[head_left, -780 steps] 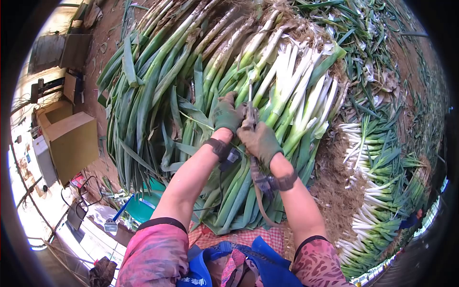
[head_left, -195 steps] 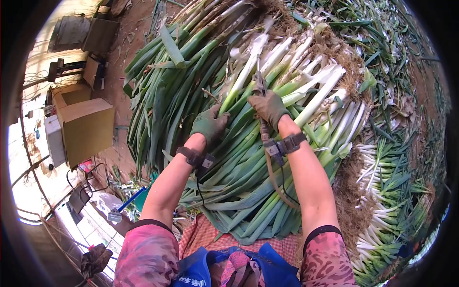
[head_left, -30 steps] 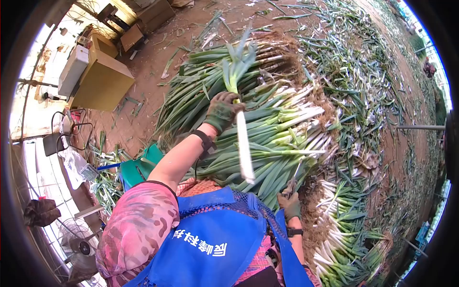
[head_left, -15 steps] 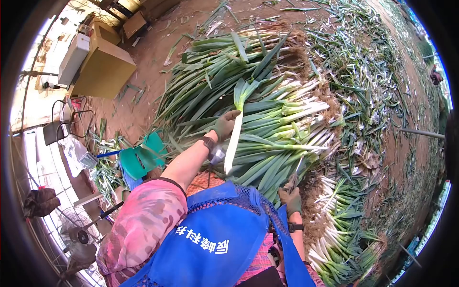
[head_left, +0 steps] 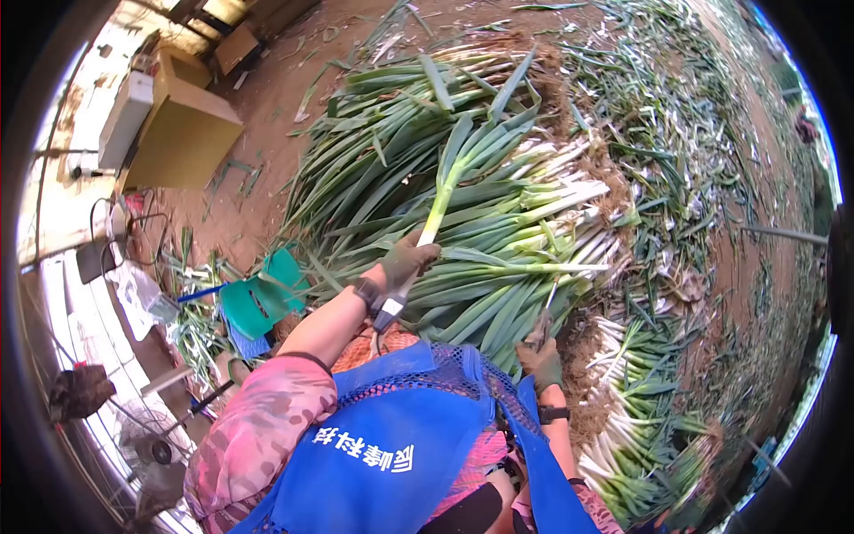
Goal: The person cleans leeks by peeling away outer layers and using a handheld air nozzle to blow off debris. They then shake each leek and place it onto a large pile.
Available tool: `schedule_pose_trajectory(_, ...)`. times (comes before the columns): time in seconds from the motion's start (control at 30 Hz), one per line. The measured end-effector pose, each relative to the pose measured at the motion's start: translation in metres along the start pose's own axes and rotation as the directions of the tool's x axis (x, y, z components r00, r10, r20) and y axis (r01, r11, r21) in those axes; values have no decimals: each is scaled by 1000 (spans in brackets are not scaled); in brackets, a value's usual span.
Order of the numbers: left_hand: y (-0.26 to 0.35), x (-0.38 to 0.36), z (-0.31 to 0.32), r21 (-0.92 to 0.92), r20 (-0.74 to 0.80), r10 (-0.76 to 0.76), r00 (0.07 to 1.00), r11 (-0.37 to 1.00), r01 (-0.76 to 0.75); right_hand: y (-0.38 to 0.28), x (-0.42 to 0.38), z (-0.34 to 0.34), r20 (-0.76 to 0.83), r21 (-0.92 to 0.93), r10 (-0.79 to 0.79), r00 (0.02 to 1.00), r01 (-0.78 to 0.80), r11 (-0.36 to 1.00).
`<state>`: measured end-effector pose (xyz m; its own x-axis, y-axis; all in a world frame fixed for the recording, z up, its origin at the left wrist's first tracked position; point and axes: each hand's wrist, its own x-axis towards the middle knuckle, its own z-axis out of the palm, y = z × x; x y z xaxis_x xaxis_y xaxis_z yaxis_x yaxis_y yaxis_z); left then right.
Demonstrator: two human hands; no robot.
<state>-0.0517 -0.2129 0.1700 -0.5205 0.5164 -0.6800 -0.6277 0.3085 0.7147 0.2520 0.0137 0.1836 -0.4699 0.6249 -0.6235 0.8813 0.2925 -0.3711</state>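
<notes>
My left hand [head_left: 407, 260], gloved, is closed around the white shank of a leek [head_left: 443, 191]. The leek's green leaves point up and away over the pile. Just below this hand sits a dark tool with a white label [head_left: 389, 309], partly hidden by the wrist. My right hand [head_left: 541, 363], also gloved, grips a knife [head_left: 547, 311] with its thin blade pointing away from me. A big heap of untrimmed leeks [head_left: 356, 169] lies in front of both hands, its roots towards the right. Beside the right hand, several cleaned leeks [head_left: 618, 445] lie in a row.
Leaf scraps [head_left: 676, 169] cover the ground to the right. A green dustpan [head_left: 258, 298] stands left of my arm, with cut leaves around it. Farther left are a yellow box [head_left: 191, 125], a white plastic bag [head_left: 138, 298] and a fan [head_left: 156, 445].
My left hand has come down and closer to me, now gripping lower on the leek, whose white end no longer hangs in sight. The right hand with the knife has barely moved.
</notes>
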Motion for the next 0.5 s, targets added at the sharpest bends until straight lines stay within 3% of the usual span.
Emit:
schedule_pose_trajectory(0.17, 31, -18, -7, 103, 79, 79, 994, 991, -87, -36, -29, -29, 56, 180, 46, 997, -55, 982)
schedule_pose_trajectory(0.2, 30, -13, -6, 93, 91, 104, 990, 989, -112, -22, -25, -19, 0, 32, 103, 995, -103, 994)
schedule_pose_trajectory(0.3, 37, 0, 13, 110, 144, 102, 984, 987, -119, 0, -44, -13, 11, 136, 113, 994, -114, 984)
schedule_pose_trajectory(0.33, 40, 5, 20, 127, 163, 84, 983, 986, -106, 3, -46, -8, 11, 73, 231, 973, -231, 970)
schedule_pose_trajectory(0.43, 26, 32, 53, 194, 213, 125, 969, 967, -167, 30, -67, 9, 13, 224, 361, 932, -355, 908)
schedule_pose_trajectory(0.5, 6, 54, 74, 226, 254, 102, 962, 961, -161, 53, -80, 15, 6, 264, 341, 940, -330, 906)
